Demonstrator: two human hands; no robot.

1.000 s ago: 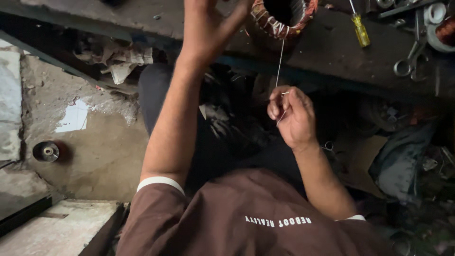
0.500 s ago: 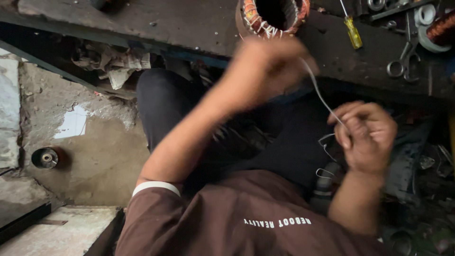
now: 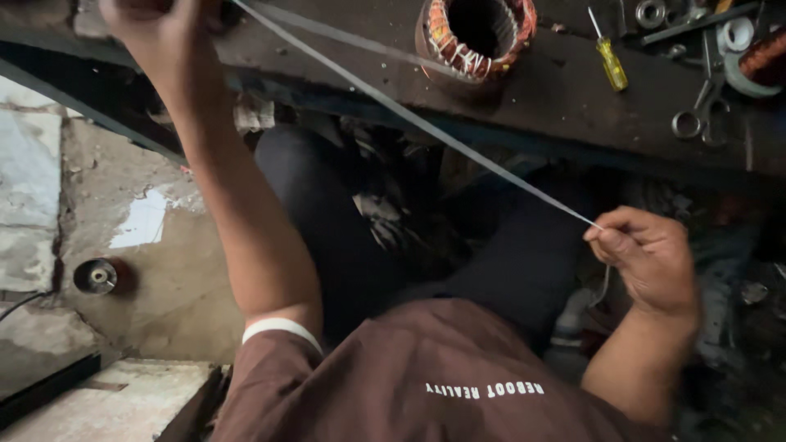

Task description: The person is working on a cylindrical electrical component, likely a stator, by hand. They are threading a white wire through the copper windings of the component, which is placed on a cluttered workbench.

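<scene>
Stretching from hand to hand, a thin pale cord (image 3: 426, 123) runs taut in a straight slant across the dark table (image 3: 557, 106) edge. The stator (image 3: 476, 33), a ring of copper windings laced with white ties, stands on the table and serves as the marker for everything else.

Well to the stator's left, at the top edge of the view, the left hand (image 3: 160, 37) is raised; its fingers are closed around the upper end of the cord, though the hand is blurred and partly cut off, so the exact grip is hard to read. Below and to the right of the stator, off the table and over the person's lap, the right hand (image 3: 651, 254) has its fingers (image 3: 606, 237) pinched shut on the lower end of the cord, with a short tail hanging beneath the hand.

The cord passes just below the stator without visibly touching it.

Right of the stator on the table lie a yellow-handled screwdriver (image 3: 608, 57) and, farther right, a pair of scissors (image 3: 700, 110). Far down to the stator's left, a small round spool (image 3: 97, 276) sits on the concrete floor (image 3: 155, 270).
</scene>
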